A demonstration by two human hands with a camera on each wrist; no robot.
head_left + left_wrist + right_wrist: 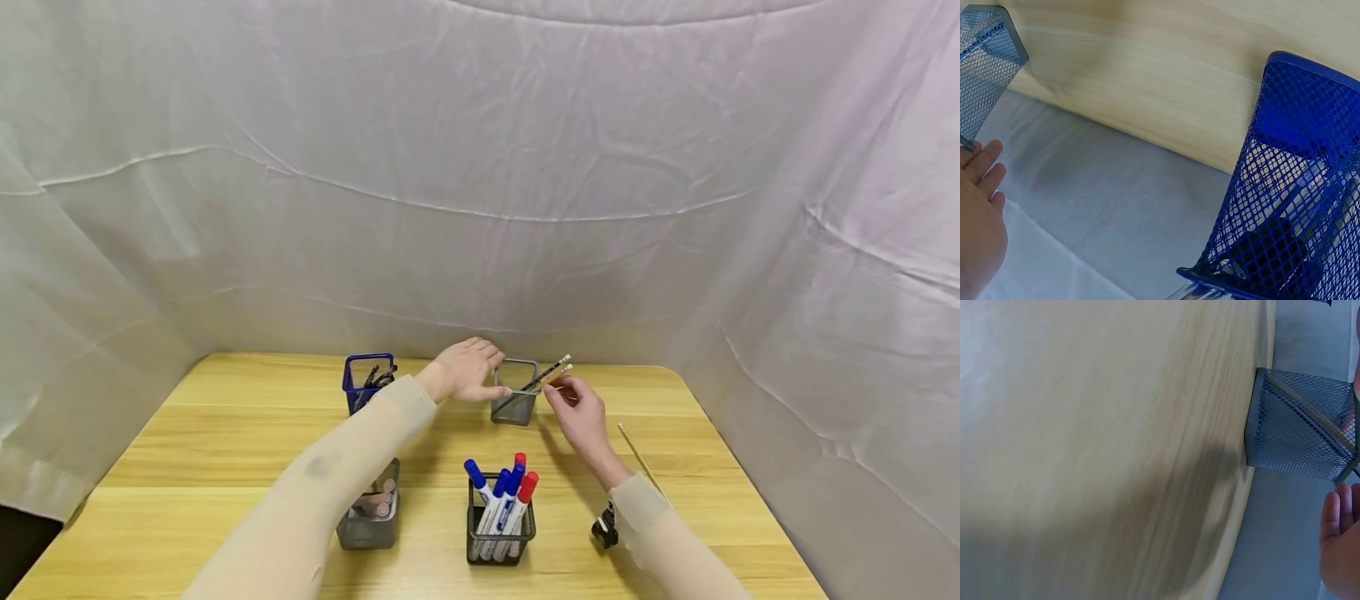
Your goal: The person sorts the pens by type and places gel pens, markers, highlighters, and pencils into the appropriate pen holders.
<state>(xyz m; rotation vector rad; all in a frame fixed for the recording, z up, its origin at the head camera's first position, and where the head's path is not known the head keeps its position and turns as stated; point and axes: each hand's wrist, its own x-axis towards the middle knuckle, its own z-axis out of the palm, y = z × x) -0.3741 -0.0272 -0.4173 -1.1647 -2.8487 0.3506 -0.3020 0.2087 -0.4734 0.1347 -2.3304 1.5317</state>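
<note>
In the head view, a grey mesh pen holder (514,410) stands at the back of the table, with a black pencil (553,367) and a yellow pencil (564,369) leaning out to its right. My left hand (468,371) reaches to its left side, fingers extended and touching the rim. To the right of the holder is my right hand (579,410), thumb and fingertips together beside the pencils. It seems to pinch a thin pencil, mostly hidden by the fingers. The right wrist view shows pencils slanting inside the mesh holder (1300,422).
A blue mesh holder (368,375) with dark pens stands back left. Nearer are a grey holder (367,533) with pink-ended items and a black holder (501,537) with blue and red markers (507,508). Another pencil (641,458) lies by the right forearm. A pale curtain (480,208) encloses the table.
</note>
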